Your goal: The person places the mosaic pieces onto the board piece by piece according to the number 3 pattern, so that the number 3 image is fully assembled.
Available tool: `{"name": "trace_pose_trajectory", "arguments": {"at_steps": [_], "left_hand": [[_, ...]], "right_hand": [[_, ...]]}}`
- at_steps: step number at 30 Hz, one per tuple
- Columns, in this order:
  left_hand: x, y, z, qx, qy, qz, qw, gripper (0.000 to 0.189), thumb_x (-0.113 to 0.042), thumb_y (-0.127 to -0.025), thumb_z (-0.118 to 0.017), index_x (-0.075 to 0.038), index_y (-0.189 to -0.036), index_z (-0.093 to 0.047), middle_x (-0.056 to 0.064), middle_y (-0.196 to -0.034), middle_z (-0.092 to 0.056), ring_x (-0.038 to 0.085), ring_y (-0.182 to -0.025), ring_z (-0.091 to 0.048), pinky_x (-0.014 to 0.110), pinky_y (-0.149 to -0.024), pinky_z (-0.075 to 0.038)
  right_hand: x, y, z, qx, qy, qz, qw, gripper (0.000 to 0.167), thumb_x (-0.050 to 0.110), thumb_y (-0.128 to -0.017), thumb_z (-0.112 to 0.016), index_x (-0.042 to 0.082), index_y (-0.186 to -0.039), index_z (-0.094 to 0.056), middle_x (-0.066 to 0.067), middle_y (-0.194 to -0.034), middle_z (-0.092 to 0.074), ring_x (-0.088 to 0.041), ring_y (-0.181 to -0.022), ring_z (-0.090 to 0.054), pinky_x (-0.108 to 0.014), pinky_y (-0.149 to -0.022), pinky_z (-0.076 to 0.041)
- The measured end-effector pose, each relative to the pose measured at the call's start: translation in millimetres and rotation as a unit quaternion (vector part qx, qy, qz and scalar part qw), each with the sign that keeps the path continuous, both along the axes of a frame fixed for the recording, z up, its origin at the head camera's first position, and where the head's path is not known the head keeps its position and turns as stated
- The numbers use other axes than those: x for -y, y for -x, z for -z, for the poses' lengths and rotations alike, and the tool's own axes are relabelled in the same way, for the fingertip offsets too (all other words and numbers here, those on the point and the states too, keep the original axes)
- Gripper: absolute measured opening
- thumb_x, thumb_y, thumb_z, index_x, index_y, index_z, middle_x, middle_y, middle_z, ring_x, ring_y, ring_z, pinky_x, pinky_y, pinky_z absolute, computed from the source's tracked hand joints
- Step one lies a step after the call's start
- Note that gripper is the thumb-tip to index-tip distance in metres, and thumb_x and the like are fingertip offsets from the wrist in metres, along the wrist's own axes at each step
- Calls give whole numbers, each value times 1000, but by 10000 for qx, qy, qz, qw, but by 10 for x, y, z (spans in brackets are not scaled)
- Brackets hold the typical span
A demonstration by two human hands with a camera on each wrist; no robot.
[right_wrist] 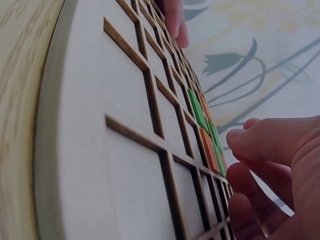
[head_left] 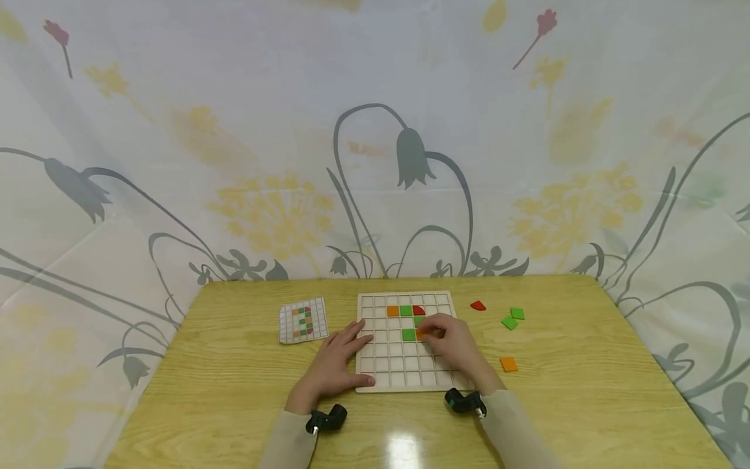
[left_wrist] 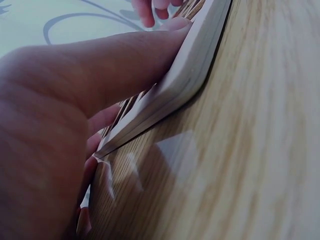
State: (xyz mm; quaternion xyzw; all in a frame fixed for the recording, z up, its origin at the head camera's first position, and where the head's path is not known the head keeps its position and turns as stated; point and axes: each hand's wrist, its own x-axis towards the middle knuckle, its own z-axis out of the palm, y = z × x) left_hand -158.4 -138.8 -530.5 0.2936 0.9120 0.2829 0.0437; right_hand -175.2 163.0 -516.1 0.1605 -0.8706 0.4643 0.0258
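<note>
A pale wooden grid board lies flat on the table. My left hand rests along its left side, fingers spread, the thumb over the lower left corner. Over the board's right half, my right hand has bent fingers close to an orange square tile that lies flat in a cell. No tile shows between those fingertips in the right wrist view. Beside that tile sits a green square tile. Farther up are an orange tile, another green tile and a red rounded piece; one more green tile is partly hidden.
Left of the board lies a card printed with a coloured grid pattern. To the right are a loose red piece, two green tiles and an orange tile. A flowered curtain hangs behind the table.
</note>
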Motion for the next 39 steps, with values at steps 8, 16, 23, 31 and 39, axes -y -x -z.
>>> {"name": "trace_pose_trajectory", "arguments": {"at_steps": [8,16,23,31,39], "left_hand": [[-22,-3,-12,31,10,-8,10000,85,-57,-81,-73,-17,-151,-46,3,-165,-21,24,-151,-16,54,-118,-13],[-30,-10,-19,84,-3,24,10000,85,-56,-82,-74,-16,-152,-46,4,-165,-20,25,-151,-15,54,-118,-13],[-19,-9,2,59,-8,-17,10000,85,-58,-81,-73,-17,-151,-46,2,-165,-20,23,-151,-16,53,-118,-13],[6,-15,0,-4,-26,-24,10000,85,-59,-81,-73,-18,-151,-47,2,-165,-21,24,-151,-17,54,-118,-15],[7,-5,-10,-59,-12,41,10000,84,-58,-82,-72,-17,-151,-47,3,-165,-20,26,-151,-17,56,-117,-15]], "right_hand": [[-180,-72,-71,-248,-141,205,9994,14,1,-89,-72,7,-102,-75,-3,-99,-70,-19,-87,-64,-33,-77,-54],[-445,-169,-122,-433,-404,483,9971,16,0,-88,-73,5,-103,-74,-4,-97,-70,-21,-87,-64,-34,-75,-55],[-707,-258,-132,-523,-560,692,9947,19,-1,-86,-74,3,-104,-74,-6,-102,-70,-25,-91,-64,-36,-76,-55],[-975,-369,-143,-499,-866,876,9911,18,2,-87,-75,7,-105,-75,-5,-103,-70,-26,-93,-63,-39,-76,-55],[-1177,-490,-154,-694,-1227,972,9852,17,3,-85,-77,8,-102,-75,-3,-99,-68,-25,-90,-62,-39,-75,-53]]}}
